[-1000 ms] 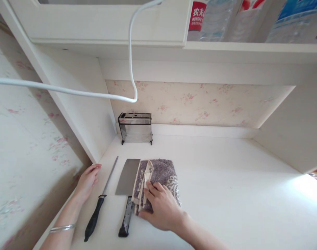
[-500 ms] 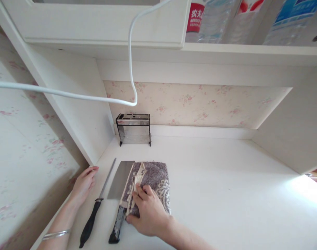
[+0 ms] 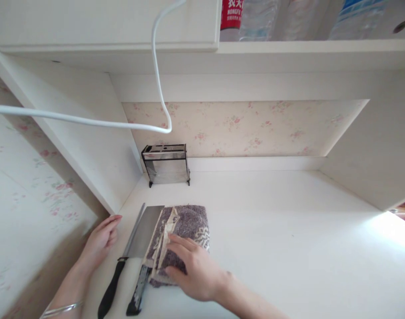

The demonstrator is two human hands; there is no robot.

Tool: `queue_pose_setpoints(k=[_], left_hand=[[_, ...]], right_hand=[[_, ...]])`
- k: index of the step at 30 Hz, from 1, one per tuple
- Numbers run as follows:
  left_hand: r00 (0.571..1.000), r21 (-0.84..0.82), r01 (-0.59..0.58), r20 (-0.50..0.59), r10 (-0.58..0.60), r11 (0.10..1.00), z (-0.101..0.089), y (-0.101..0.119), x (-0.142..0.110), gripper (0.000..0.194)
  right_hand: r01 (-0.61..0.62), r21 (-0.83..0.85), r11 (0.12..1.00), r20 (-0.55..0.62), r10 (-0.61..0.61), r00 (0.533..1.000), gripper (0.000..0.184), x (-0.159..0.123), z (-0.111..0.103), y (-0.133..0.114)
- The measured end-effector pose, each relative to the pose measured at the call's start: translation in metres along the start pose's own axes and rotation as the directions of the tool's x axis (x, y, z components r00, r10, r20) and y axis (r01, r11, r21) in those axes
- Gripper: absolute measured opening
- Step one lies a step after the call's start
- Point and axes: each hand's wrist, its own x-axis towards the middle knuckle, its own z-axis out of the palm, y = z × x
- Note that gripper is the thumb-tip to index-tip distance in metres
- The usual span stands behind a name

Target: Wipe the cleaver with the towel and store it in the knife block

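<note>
A folded purple-grey towel [image 3: 189,217] with a cream pattern lies over the right part of a cleaver [image 3: 149,226]. The cleaver's worn black handle points toward me. My right hand [image 3: 197,268] rests over the towel's lower part, fingers stretched and thumb apart. Left of the cleaver, close along its blade, lies a sharpening steel [image 3: 112,288] with a black handle. My left hand [image 3: 100,237] is beside the cabinet's side panel, left of the steel. Its fingers are curled together with the forefinger straighter, and nothing shows in them.
A small black-framed, clear-sided rack [image 3: 165,164] stands at the back left of the white counter [image 3: 272,248]. A white cable [image 3: 89,123] hangs across the view. Plastic bottles [image 3: 258,20] stand on the shelf above. A side panel [image 3: 72,119] bounds the counter at the left.
The towel and cleaver have shifted slightly left, closing the gap to the sharpening steel. My right thumb has moved up from the towel's lower edge. The view has shifted a little.
</note>
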Motion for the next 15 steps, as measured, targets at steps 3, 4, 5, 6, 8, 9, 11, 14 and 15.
queue_pose_setpoints(k=[3,4,5,6,8,9,11,14,15], left_hand=[[1.000,0.016,0.021,0.010,-0.021,1.000,0.001,0.002,-0.001,0.042],[0.999,0.025,0.029,0.013,-0.030,0.999,0.001,0.002,-0.001,0.042],[0.999,0.033,0.035,0.013,-0.035,0.999,0.001,0.002,-0.001,0.042],[0.999,0.035,0.036,0.010,-0.037,0.999,0.001,0.002,-0.001,0.042],[1.000,0.027,0.025,-0.006,-0.025,0.999,0.001,0.002,-0.001,0.041],[1.000,0.020,0.018,-0.011,-0.018,1.000,0.002,0.002,-0.001,0.041],[1.000,0.012,0.008,-0.017,-0.008,1.000,0.004,0.001,-0.002,0.039],[1.000,0.021,0.001,-0.025,-0.001,1.000,0.005,0.000,-0.001,0.037],[1.000,0.024,-0.003,-0.025,0.003,1.000,0.004,-0.001,-0.001,0.037]], right_hand=[[-0.029,0.033,0.999,-0.146,0.034,0.989,0.029,-0.021,-0.030,0.022],[-0.096,0.039,0.995,-0.210,0.102,0.972,0.026,-0.028,-0.039,0.034],[-0.180,0.046,0.983,-0.266,0.186,0.946,0.025,-0.035,-0.047,0.049],[-0.266,0.048,0.963,-0.316,0.267,0.910,0.027,-0.043,-0.054,0.065],[-0.410,0.029,0.912,-0.375,0.390,0.841,0.029,-0.058,-0.067,0.098],[-0.469,0.028,0.883,-0.385,0.442,0.810,0.030,-0.065,-0.073,0.113],[-0.553,0.071,0.830,-0.393,0.533,0.750,0.033,-0.076,-0.081,0.136],[-0.598,0.124,0.792,-0.388,0.593,0.705,0.036,-0.082,-0.085,0.149],[-0.598,0.099,0.795,-0.379,0.586,0.716,0.035,-0.082,-0.084,0.149]])
